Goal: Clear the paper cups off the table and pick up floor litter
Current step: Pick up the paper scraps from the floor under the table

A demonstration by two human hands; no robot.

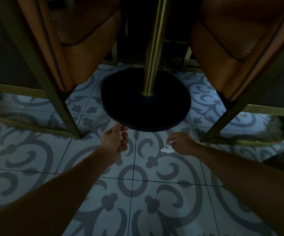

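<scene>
While crouched beneath the pedestal surface: right hand (180, 143) pinched on crumpled white paper litter (166, 148) just off the patterned tile floor (132, 193); left hand (116, 141) curled around a small white scrap (124, 132). Paper cups out of view, clearing unconfirmed.

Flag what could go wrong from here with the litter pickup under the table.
The right hand pinches only a corner of the white scrap, so it may tear or drop. The left hand seems to hold a small white bit loosely; it could slip out. In this dim light, other litter near the table base could be missed.
</scene>
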